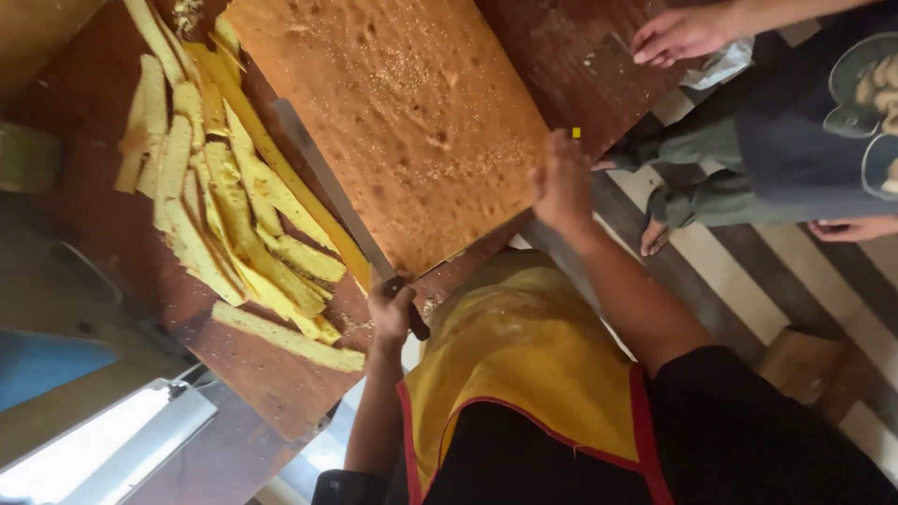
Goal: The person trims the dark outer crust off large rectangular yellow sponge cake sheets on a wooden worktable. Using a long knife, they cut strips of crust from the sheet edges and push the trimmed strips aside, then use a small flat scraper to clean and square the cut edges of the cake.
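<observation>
Two hands: working at a sponge cake slab [402,112].
Left hand [390,313]: grasping knife [341,210].
Right hand [561,182]: resting loosely on slab edge.

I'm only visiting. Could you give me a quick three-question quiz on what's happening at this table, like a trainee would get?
1. True or false: the left hand grips the handle of the long knife.
2. Where does the right hand rest? A) on a plate B) on the edge of the big brown cake slab C) on the striped floor
3. Fill in: seen from the wearer, the cut yellow strips lie to the knife's ___ side.
Key: 1 true; 2 B; 3 left.
</observation>
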